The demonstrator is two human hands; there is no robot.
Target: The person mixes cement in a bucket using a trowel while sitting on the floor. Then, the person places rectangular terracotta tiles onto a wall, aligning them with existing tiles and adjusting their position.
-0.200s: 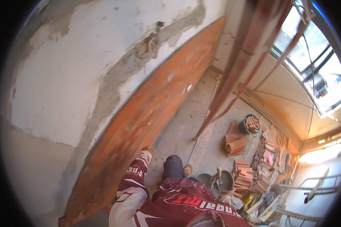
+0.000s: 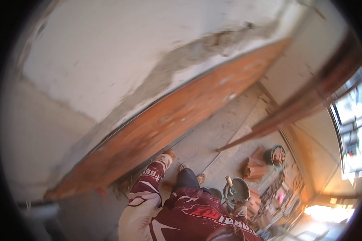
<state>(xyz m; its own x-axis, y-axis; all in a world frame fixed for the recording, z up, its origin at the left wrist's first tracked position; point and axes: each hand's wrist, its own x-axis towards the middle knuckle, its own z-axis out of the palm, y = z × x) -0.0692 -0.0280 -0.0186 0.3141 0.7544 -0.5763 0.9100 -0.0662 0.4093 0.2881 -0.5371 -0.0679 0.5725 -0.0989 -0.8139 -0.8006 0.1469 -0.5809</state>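
Observation:
My left hand [image 2: 169,154] reaches down beside the lower edge of the orange-brown tiled wall band [image 2: 181,114]; motion blur smears its fingers. Low in the view, my right hand [image 2: 240,211] is beside a bucket of grey mortar [image 2: 240,188], partly hidden by my sleeve, and its grip cannot be made out. A tool with a light wooden handle [image 2: 229,181] stands up at that bucket. A second grey container [image 2: 214,193] sits just left of it.
Reddish poles [image 2: 285,108] slant down to the concrete floor [image 2: 195,140]. Stacked terracotta tiles [image 2: 254,168], a green-rimmed bucket of tile pieces [image 2: 278,156] and a heap of loose pieces [image 2: 279,192] lie at the right. A window [image 2: 354,124] is beyond.
The whole view has turned, so the tiled band lies flatter and the poles and window sit farther right. My left hand stays by the band's lower edge.

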